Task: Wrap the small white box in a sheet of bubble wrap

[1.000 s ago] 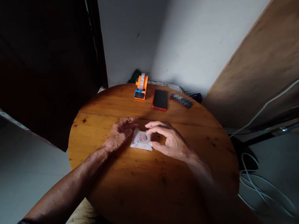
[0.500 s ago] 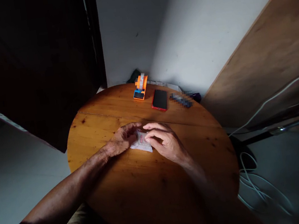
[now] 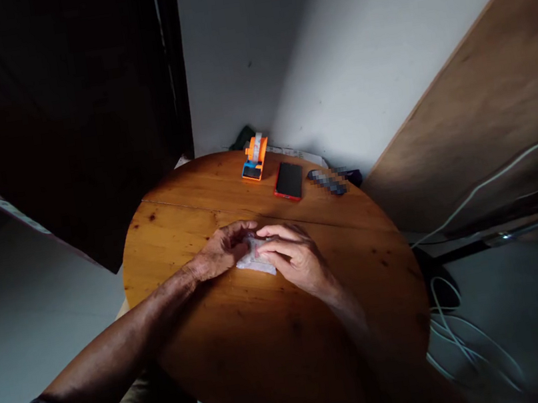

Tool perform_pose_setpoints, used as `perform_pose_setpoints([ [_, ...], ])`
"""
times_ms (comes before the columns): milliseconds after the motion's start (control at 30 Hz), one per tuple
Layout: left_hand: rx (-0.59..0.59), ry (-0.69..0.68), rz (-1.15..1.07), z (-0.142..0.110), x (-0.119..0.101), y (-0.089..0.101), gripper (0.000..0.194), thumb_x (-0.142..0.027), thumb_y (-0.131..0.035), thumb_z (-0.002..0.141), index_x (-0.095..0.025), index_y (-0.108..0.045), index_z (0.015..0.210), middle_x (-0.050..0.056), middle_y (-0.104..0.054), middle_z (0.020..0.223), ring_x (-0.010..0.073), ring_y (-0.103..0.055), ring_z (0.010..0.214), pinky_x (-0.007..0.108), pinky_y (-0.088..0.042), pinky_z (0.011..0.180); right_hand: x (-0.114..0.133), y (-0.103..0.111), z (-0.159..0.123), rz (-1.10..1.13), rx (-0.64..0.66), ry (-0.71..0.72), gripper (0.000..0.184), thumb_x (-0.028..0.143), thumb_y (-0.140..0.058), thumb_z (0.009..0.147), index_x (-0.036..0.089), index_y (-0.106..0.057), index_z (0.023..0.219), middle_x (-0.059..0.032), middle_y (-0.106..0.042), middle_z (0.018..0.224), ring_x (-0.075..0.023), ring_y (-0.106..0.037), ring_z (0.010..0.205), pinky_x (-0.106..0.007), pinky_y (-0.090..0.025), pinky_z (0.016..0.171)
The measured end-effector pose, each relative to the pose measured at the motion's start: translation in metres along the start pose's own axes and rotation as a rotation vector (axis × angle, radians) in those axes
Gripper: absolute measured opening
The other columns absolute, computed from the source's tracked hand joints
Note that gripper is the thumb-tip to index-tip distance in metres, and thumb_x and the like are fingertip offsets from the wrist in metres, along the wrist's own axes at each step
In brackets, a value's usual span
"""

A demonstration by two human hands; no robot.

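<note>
A small whitish plastic-wrapped packet (image 3: pixel 257 264) with faint reddish print lies flat on the round wooden table (image 3: pixel 289 333). My left hand (image 3: pixel 220 250) grips its left side, thumb on top and fingers curled round the far edge. From the right, my right hand (image 3: pixel 294 255) reaches over the packet with curved fingers apart, the fingertips resting on its upper right part. Both hands cover some of the packet, so its far edge is partly hidden.
Toward the back of the table stand an orange and blue tape dispenser (image 3: pixel 255 156), a phone in a red case (image 3: pixel 289 181) and a blurred-out dark object (image 3: pixel 327 181). A white wall rises behind. White cable (image 3: pixel 452 329) lies coiled on the floor at right.
My right fingers have moved slightly left and down onto the packet, covering more of its print. My left hand keeps its place on the packet. The view has shifted very slightly.
</note>
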State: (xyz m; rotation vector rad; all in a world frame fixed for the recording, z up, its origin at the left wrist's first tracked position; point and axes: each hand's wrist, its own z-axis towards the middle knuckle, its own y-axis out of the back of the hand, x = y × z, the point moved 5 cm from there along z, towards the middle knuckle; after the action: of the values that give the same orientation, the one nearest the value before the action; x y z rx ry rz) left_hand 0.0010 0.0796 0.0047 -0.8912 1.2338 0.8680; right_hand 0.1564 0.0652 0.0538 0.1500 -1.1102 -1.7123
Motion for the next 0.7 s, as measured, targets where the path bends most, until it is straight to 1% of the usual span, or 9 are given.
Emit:
perform_pose_setpoints([
  [100,0.012,-0.011,0.006,0.0,0.0,-0.001,0.043,-0.018,-0.062,0.082,-0.014,-0.056,0.124,0.01,-0.066,0.115,0.017,-0.061,0.097,0.032,-0.048,0.085,0.001,0.002,0.0,0.021,-0.048,-0.023,0.014,0.016,-0.056,0.093,0.023,-0.065,0.084,-0.006,-0.07,0.113,-0.022,-0.064,0.106,-0.042,-0.048,0.093],
  [233,0.001,0.03,0.006,0.001,0.003,0.001,0.047,-0.019,-0.063,0.081,-0.013,-0.054,0.126,0.009,-0.066,0.107,0.0148,-0.061,0.087,0.029,-0.047,0.076,-0.004,0.011,0.001,0.093,-0.095,-0.111,0.013,0.017,-0.05,0.095,0.023,-0.058,0.087,-0.0074,-0.069,0.112,-0.0216,-0.064,0.108,-0.042,-0.048,0.094],
  [300,-0.005,0.036,-0.01,0.0,0.004,0.001,0.048,-0.02,-0.064,0.08,-0.013,-0.054,0.127,0.008,-0.066,0.105,0.0142,-0.061,0.084,0.028,-0.047,0.074,-0.008,0.013,0.0,0.124,-0.113,-0.148,0.012,0.019,-0.048,0.096,0.023,-0.057,0.089,-0.0078,-0.067,0.114,-0.0216,-0.064,0.108,-0.042,-0.049,0.095],
  [533,-0.024,0.075,-0.083,-0.001,0.001,0.003,0.052,-0.026,-0.074,0.077,-0.016,-0.058,0.125,0.01,-0.067,0.111,0.0188,-0.063,0.097,0.033,-0.049,0.085,-0.009,0.013,-0.001,0.206,-0.12,-0.19,0.012,0.022,-0.047,0.098,0.023,-0.056,0.09,-0.0078,-0.065,0.116,-0.0213,-0.063,0.109,-0.043,-0.049,0.096],
  [700,-0.043,0.082,-0.121,0.0,0.002,0.004,0.052,-0.027,-0.078,0.074,-0.015,-0.06,0.122,0.01,-0.069,0.111,0.0198,-0.065,0.097,0.035,-0.049,0.087,-0.006,0.02,0.0,0.258,-0.167,-0.205,0.011,0.023,-0.048,0.098,0.023,-0.057,0.091,-0.0073,-0.065,0.116,-0.0201,-0.064,0.107,-0.041,-0.051,0.095],
])
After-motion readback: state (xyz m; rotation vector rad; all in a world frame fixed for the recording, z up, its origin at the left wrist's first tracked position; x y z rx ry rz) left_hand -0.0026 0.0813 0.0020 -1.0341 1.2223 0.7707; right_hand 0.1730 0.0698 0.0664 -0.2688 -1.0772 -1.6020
